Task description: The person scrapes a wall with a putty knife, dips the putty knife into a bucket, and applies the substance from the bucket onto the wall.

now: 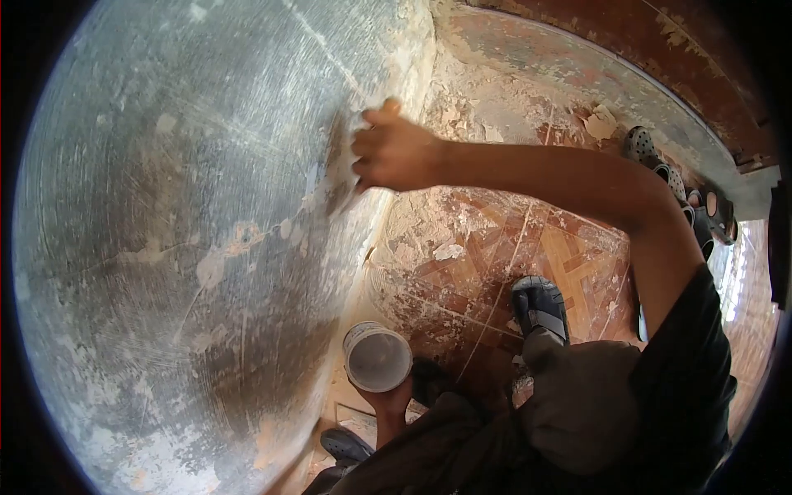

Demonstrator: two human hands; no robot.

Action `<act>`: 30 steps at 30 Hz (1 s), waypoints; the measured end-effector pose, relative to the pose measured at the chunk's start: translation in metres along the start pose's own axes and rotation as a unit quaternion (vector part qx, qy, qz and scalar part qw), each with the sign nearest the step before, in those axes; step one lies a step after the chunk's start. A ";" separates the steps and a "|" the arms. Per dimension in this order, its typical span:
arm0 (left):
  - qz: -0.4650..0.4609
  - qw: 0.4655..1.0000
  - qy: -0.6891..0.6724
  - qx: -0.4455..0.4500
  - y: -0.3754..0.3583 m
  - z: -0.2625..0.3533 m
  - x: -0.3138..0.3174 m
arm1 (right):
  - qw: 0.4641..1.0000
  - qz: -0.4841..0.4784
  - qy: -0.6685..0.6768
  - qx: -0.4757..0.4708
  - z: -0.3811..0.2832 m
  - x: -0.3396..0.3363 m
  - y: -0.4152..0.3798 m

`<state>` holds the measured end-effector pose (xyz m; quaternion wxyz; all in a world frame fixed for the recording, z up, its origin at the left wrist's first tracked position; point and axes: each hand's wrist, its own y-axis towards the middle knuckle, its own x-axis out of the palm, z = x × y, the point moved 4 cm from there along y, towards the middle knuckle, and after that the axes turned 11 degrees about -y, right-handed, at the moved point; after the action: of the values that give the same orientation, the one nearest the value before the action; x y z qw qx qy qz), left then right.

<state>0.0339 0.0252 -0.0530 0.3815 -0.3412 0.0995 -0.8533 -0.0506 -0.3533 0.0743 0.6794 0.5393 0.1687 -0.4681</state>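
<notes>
At the upper right of the painted wall (190, 247), my right hand (400, 153) is closed around a broad flat tool (337, 169), its edge against the wall. Motion blurs the tool, and I cannot tell its exact kind. An orange-tan tip shows above my knuckles. Low in the view, my left hand (391, 399) grips a white plastic tub (378, 360) from below. The tub's open mouth faces up, with a pale grey-white inside, and it is held close to the wall's lower edge.
Flakes and dust cover the patterned floor (462, 272) beside the wall. My dark shoe (540, 305) rests on it. Several clogs (660, 165) lie at the right, along a low worn ledge (561, 58). A peeled chip (601, 122) lies near the ledge.
</notes>
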 end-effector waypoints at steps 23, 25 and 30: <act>-0.050 0.909 0.368 0.189 -0.011 0.014 0.022 | 0.991 0.091 -0.055 0.079 0.043 0.024 0.010; -0.030 0.961 0.243 0.132 -0.003 -0.001 -0.010 | 0.984 0.075 -0.085 0.134 0.072 0.015 -0.004; -0.027 0.982 0.170 0.071 -0.005 0.001 0.012 | 0.986 0.097 -0.022 0.136 0.052 0.006 -0.027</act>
<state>0.0260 0.0199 -0.0436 0.3588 -0.1654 0.0930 -0.9139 -0.0841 -0.4019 0.0727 0.6457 0.6299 0.0356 -0.4302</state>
